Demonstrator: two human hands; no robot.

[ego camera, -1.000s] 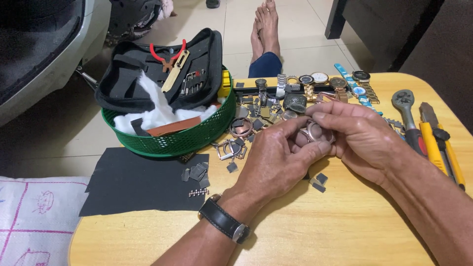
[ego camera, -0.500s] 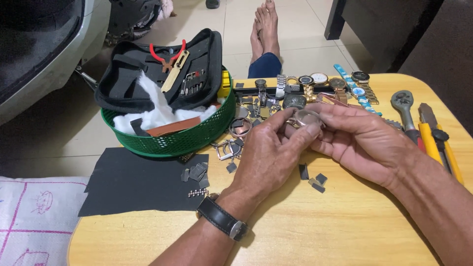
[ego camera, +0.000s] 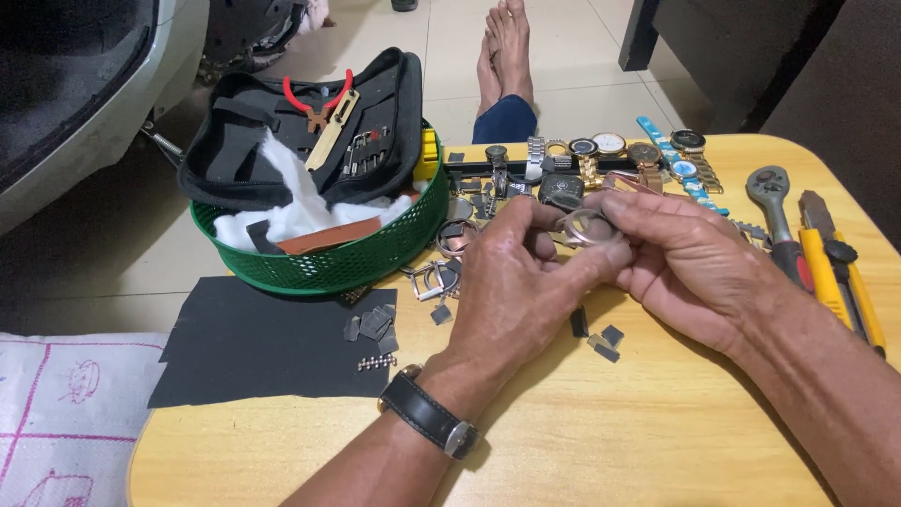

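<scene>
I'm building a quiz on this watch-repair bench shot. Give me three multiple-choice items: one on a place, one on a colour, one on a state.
1. Where does the black tool pouch sit?
A. in the green basket
B. on the floor
C. under the table

2. What colour are the handles of the pliers in the pouch?
A. blue
B. red
C. white

3. How is the metal watch ring held?
A. lying loose on the table
B. between the fingertips of both hands
C. by the right hand alone

Key:
1 A, the black tool pouch rests in the green basket.
2 B, the pliers have red handles.
3 B, the left hand and right hand both pinch the metal watch ring.
</scene>
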